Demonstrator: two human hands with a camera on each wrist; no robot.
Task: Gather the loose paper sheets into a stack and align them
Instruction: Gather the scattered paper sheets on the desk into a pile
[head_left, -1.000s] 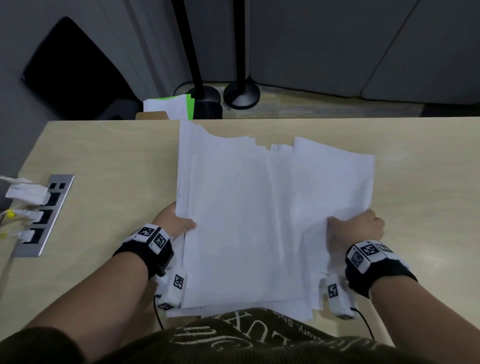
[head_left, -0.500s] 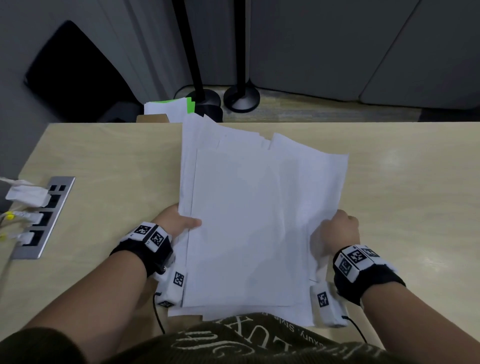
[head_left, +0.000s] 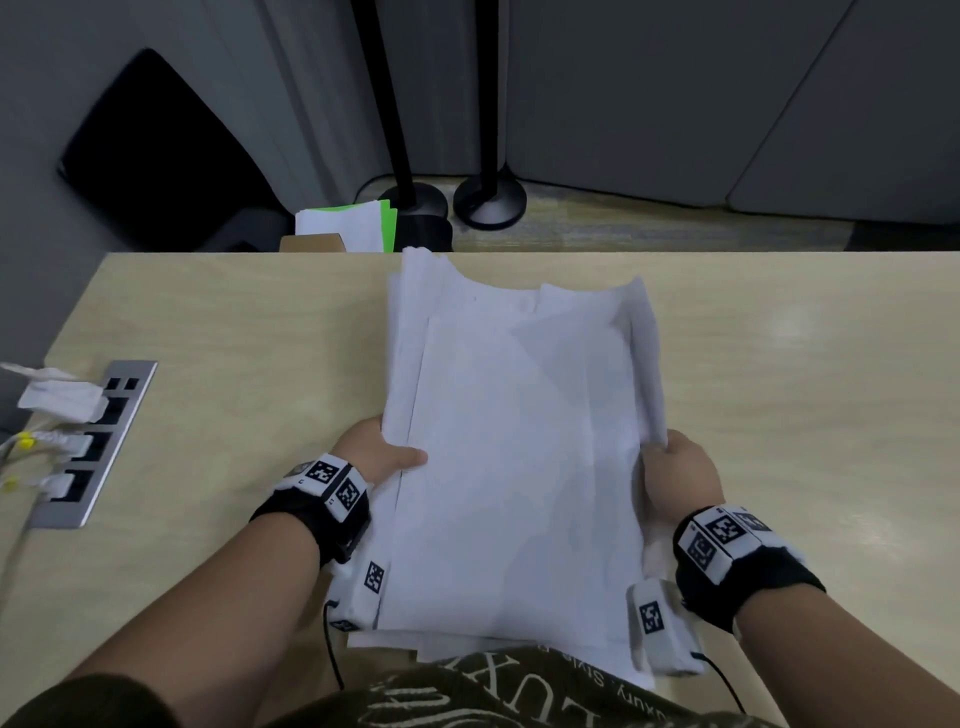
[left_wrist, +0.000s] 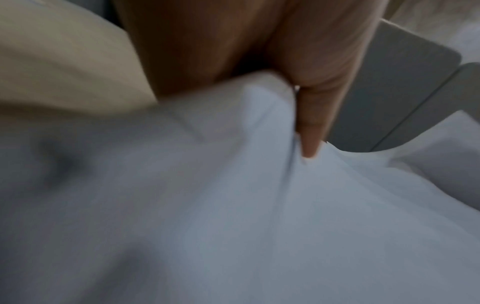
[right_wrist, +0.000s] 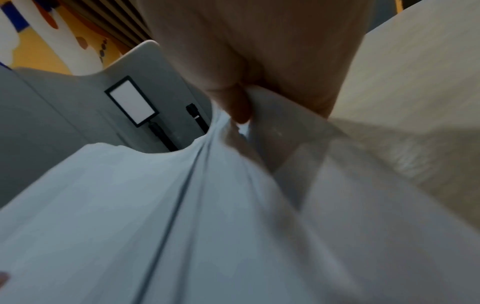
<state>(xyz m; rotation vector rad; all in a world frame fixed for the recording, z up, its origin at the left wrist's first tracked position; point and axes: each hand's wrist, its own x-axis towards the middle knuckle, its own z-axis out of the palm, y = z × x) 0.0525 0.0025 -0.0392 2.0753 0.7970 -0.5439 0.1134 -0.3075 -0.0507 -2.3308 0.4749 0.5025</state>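
Note:
A bundle of white paper sheets (head_left: 519, 441) is held over the light wooden table (head_left: 234, 338), its far edges ragged and uneven. My left hand (head_left: 384, 457) grips the bundle's left edge, thumb on top, fingers hidden under the sheets. My right hand (head_left: 675, 478) grips the right edge, which curls upward. In the left wrist view the thumb presses into the paper (left_wrist: 233, 185). The right wrist view shows the paper (right_wrist: 155, 205) pinched between thumb and fingers, bent into a trough.
A power socket strip (head_left: 93, 447) with white plugs is set into the table at the left. Beyond the far table edge lie a white and green paper pile (head_left: 348, 223) and two black stand bases (head_left: 488, 200).
My right hand has moved left, pushing the spread sheets together. The bundle has narrowed and its right edge now curls up. My left hand has stayed in place.

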